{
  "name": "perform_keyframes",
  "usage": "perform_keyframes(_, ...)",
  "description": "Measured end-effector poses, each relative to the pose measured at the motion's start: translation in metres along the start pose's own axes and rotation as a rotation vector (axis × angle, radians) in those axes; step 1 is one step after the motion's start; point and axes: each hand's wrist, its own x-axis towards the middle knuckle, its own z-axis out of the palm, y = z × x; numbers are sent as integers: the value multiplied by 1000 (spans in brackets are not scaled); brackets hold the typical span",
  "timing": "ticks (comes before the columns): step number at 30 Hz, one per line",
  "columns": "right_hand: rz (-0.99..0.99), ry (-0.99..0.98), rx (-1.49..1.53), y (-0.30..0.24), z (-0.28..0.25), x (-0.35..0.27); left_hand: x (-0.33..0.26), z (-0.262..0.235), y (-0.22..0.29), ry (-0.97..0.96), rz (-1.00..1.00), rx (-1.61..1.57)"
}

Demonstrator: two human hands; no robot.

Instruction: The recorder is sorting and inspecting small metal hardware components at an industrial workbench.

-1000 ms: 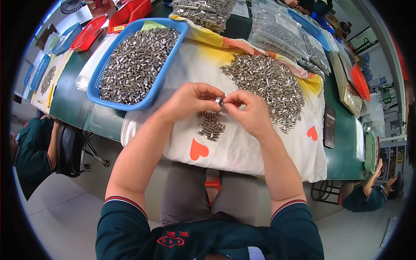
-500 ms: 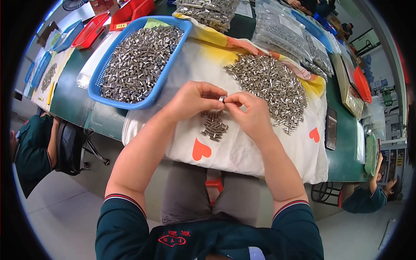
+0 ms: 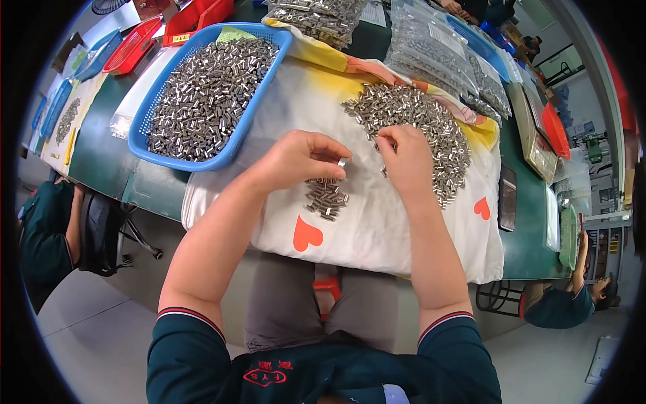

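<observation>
My left hand (image 3: 301, 159) pinches a small silver metal tube (image 3: 342, 162) between thumb and fingers, just above a small heap of the same tubes (image 3: 326, 197) on the white cloth with orange hearts (image 3: 377, 222). Fingers down, my right hand (image 3: 404, 157) reaches into the edge of a large loose pile of silver tubes (image 3: 417, 121); whether it grips one I cannot tell. The two hands are a little apart.
A blue basket (image 3: 239, 128) full of silver tubes sits to the left on the green table (image 3: 101, 148). Clear bags of parts (image 3: 431, 47) and red trays (image 3: 134, 44) lie at the back. A dark phone (image 3: 508, 205) lies at right. Other people sit at left (image 3: 47, 229) and lower right (image 3: 565, 303).
The hands were together, joined at one small part. They have separated: the left keeps a tube over the small heap, and the right has moved to the big pile.
</observation>
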Motion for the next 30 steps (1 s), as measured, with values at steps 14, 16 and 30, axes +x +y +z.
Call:
perform_keyframes(14,-68,-131,-172,-11,15,-2,0,-2,-2,-7,-9,-65)
perform_keyframes(16,-89,-113,-177,-14,13,-3,2,-2,-2,-4,-14,-82)
perform_keyframes(30,125,-299,558,-41,-4,-10,1,-5,-1,73,-2,-212)
